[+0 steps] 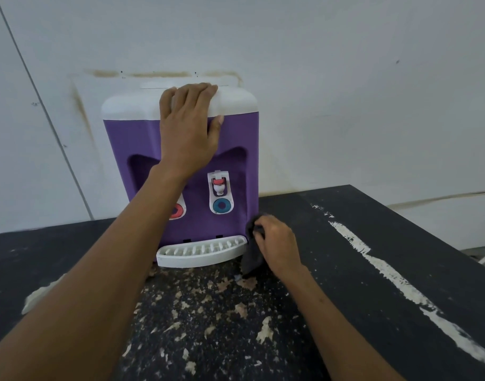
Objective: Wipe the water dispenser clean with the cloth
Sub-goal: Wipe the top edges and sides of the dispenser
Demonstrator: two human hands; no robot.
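A purple water dispenser (131,138) with a white top (125,105) is seen standing upright on a dark surface (332,284), its back set close against a white wall (345,92). The left hand (187,127) is laid over the upper front of the dispenser: the fingers are bent over the rounded edge of the white top, the palm is pressed to the purple front and the thumb is stretched out to the right along the line where white meets purple, so that the top edge is gripped. The left forearm is crossed in front of the left tap, of which only a red ring (178,210) is shown; the right tap (220,188), with a blue ring below it, is left in plain sight. A dark grey cloth (251,259) is bunched in the curled fingers of the right hand (277,243) and is held against the lower right corner of the dispenser, just beside the right end of the white drip tray (200,255); its loose end hangs down to the surface. Pale flaky patches (208,312) are scattered over the surface in front of the tray, and a rough white streak (373,262) is drawn across it to the right. Brownish stains (79,105) are marked on the wall around the dispenser.
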